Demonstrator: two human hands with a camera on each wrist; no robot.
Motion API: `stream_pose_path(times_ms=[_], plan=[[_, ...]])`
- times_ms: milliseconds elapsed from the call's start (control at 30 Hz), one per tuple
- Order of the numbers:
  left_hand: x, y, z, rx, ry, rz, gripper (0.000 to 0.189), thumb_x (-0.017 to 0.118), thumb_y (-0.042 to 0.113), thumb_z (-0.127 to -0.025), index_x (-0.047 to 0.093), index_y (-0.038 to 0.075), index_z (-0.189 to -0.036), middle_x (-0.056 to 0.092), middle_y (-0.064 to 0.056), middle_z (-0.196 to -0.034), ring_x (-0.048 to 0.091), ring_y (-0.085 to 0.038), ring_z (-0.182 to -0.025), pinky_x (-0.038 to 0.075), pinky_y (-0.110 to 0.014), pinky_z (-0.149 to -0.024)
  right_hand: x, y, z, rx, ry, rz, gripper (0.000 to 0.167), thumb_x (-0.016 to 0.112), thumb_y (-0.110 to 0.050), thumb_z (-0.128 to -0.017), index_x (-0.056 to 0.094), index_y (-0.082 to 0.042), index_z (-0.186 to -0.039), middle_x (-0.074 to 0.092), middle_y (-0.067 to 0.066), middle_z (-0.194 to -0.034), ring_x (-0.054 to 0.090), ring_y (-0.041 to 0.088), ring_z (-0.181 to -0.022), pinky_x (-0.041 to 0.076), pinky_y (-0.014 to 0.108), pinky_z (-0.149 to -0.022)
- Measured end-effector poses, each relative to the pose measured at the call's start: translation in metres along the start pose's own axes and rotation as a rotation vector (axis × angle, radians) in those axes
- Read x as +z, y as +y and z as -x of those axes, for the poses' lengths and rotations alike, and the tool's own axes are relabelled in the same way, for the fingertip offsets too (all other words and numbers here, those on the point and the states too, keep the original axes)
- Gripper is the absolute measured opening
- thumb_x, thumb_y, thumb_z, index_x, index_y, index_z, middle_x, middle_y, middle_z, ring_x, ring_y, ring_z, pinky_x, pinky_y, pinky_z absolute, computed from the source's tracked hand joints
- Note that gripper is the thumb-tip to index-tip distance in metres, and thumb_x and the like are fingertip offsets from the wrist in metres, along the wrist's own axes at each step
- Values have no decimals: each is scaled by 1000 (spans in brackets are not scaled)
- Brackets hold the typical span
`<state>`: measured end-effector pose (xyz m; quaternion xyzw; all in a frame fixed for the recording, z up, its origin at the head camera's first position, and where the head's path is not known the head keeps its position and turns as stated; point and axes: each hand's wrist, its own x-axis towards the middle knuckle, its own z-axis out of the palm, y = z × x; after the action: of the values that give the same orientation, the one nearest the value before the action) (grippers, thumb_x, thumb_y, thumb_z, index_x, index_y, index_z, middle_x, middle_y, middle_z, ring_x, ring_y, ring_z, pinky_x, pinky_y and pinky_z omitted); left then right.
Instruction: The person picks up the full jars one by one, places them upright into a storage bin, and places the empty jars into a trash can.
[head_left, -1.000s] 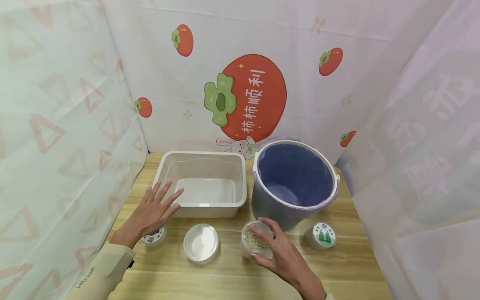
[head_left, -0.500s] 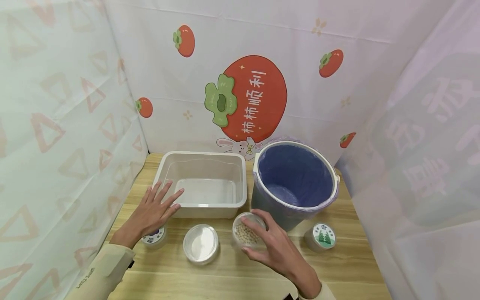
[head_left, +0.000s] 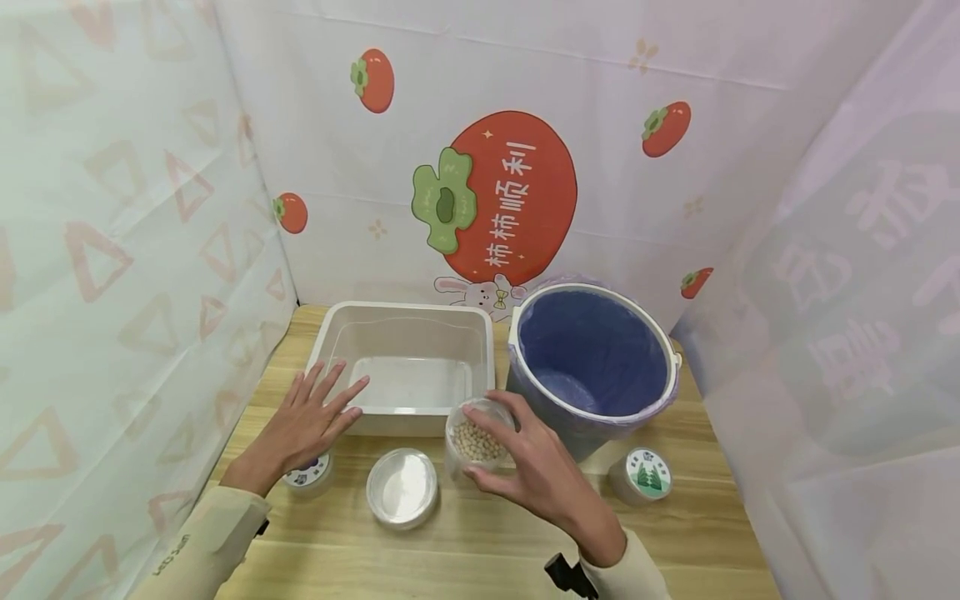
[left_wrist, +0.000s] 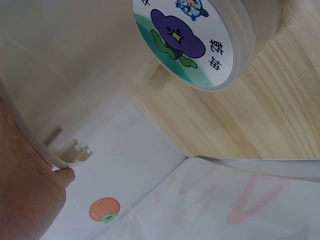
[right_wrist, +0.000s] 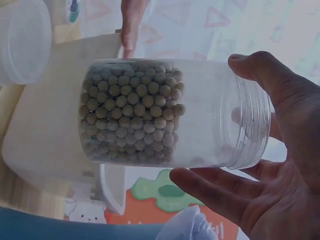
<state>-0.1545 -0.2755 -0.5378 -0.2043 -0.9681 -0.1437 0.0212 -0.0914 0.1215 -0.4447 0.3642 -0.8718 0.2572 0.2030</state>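
Note:
My right hand point(head_left: 525, 462) grips a clear plastic jar point(right_wrist: 210, 115) by its threaded neck, thumb on one side and fingers on the other. Small round beige balls point(right_wrist: 130, 112) fill the lower part, and no lid covers the mouth. In the head view the jar is close to the front right corner of a white basin point(head_left: 408, 423). My left hand point(head_left: 303, 421) lies over the basin's front left corner, fingers straight and spread. Just below that hand stands a lidded jar point(left_wrist: 185, 45) with a purple flower label, partly hidden in the head view.
A clear round container point(head_left: 402, 489) sits on the wooden table point(head_left: 450, 567) between the hands. Right of the basin stands a dark blue bucket point(head_left: 577, 433) with a liner and white rim. Another lidded jar point(head_left: 645, 475), labelled with green leaves, is at the right. Printed cloth walls surround the table.
My right hand has carried the jar of balls leftward and away from me, from in front of the bucket to the basin's front right corner. The left hand stays in place.

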Motion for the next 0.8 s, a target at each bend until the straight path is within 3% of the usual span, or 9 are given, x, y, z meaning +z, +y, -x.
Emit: stream_pose_path(times_ms=[800], plan=[[-4, 4, 1, 8, 19, 2, 56, 54, 41, -114, 45, 28, -168, 28, -21, -178, 19, -54, -164, 16, -77, -129, -1, 4, -58, 79, 17, 25, 74, 96, -36, -83, 66, -20, -149, 59, 21, -148, 68, 37, -123, 66, 51, -90]])
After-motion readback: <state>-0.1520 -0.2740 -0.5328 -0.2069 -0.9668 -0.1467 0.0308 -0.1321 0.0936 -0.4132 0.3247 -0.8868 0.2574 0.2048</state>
